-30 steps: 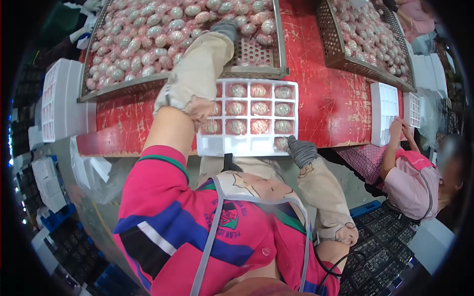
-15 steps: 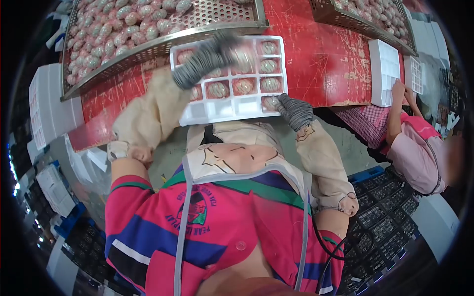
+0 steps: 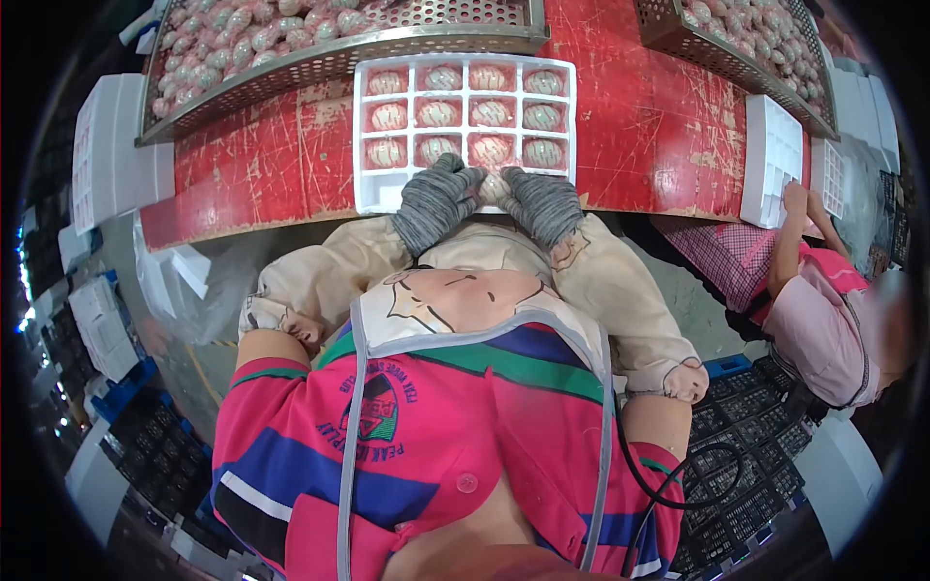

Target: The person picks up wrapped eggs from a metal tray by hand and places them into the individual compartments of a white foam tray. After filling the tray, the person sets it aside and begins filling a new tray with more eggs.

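Note:
A white compartment tray (image 3: 360,136) lies on the red table before me, with striped, film-wrapped balls in its three far rows. Both my hands wear grey knitted gloves. At the near row, my left hand (image 3: 436,205) and my right hand (image 3: 547,205) close in from either side on a wrapped ball (image 3: 492,188) over the third compartment. Their fingertips press against it. The near-left compartment (image 3: 384,192) holds nothing. My right hand covers the near-right corner, so its content is hidden.
A perforated metal tray (image 3: 339,60) heaped with wrapped balls stands at the far left, another metal tray (image 3: 731,68) at the far right. Rightward, a person (image 3: 819,300) reaches to a white tray (image 3: 772,145). White trays (image 3: 121,145) stand stacked at left.
My left hand has come back from the far rows to the near row, beside my right hand. The far compartments it covered now show balls. The view has shifted slightly.

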A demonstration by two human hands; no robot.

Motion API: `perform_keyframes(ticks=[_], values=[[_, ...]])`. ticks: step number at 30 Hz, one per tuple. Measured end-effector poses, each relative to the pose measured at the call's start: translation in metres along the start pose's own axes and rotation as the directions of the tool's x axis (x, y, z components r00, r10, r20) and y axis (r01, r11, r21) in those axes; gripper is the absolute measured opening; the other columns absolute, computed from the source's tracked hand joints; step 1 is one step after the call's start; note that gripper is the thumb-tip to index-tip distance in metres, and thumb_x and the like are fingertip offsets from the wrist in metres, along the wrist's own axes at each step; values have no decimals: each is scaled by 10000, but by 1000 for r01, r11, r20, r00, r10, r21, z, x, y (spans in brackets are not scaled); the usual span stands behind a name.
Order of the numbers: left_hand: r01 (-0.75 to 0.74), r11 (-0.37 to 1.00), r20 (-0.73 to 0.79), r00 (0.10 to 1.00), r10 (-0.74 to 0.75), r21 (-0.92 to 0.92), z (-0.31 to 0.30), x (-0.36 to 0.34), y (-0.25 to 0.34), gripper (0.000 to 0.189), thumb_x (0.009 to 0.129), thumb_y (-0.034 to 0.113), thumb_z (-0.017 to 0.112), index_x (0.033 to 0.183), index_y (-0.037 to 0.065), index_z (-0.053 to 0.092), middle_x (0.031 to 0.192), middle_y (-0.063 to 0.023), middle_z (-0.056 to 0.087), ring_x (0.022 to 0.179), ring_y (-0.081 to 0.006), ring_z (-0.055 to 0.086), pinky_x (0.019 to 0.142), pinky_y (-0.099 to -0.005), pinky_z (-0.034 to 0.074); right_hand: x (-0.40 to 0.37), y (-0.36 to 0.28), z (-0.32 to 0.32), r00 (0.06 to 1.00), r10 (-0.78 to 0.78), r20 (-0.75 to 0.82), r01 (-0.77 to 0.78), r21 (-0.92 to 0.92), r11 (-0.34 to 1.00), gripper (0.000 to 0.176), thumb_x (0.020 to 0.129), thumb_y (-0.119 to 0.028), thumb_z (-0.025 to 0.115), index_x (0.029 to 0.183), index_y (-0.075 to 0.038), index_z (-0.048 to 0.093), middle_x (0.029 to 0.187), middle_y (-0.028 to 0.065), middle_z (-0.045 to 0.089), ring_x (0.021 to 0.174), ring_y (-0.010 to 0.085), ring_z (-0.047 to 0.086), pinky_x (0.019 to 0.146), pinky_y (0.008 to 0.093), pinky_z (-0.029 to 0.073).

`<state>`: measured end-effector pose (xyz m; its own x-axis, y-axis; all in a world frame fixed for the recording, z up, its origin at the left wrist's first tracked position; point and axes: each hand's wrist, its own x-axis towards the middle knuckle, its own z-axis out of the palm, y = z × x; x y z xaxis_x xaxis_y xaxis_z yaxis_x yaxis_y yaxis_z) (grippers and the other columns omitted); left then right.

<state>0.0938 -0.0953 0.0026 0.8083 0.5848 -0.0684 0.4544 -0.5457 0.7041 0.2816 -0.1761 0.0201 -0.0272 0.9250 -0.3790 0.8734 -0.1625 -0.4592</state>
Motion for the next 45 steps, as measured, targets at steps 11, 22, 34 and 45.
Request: perform_keyframes(ticks=[11, 22, 34, 45], values=[[-111, 939, 280, 960, 17, 325, -3, 20, -15, 229, 777, 255, 603, 958, 116, 618, 733, -102, 622, 655, -290, 626, 544, -433, 461, 12, 10, 6, 998, -37, 51, 42, -95, 995, 380, 839, -439, 583, 965, -82, 561, 661, 163, 613, 647, 335, 628, 570, 441, 477], [-151, 921, 565, 820, -86, 358, -14, 47, -14, 225, 818, 231, 496, 926, 79, 622, 712, -159, 643, 660, -327, 644, 569, -481, 471, 17, 9, -13, 977, -183, 106, 205, -252, 946, 360, 816, -232, 527, 1134, -63, 536, 1129, 148, 543, 1061, 288, 537, 776, 429, 491], [105, 983, -310, 949, -54, 153, -151, 167, -69, 343, 857, 326, 622, 1110, 94, 618, 956, -144, 662, 838, -169, 660, 699, -318, 519, 31, -8, 9, 961, -106, 255, 194, -350, 916, 225, 814, -105, 493, 1003, -15, 576, 969, 133, 604, 920, 271, 614, 720, 386, 525], [241, 764, -165, 970, -177, 598, -138, 295, -199, 368, 865, 289, 574, 1181, 102, 563, 1103, -125, 606, 939, -212, 610, 785, -328, 489, 27, -25, 7, 954, -95, 284, 196, -350, 916, 287, 859, -180, 469, 1104, -67, 569, 981, 140, 589, 936, 284, 581, 687, 421, 495]])
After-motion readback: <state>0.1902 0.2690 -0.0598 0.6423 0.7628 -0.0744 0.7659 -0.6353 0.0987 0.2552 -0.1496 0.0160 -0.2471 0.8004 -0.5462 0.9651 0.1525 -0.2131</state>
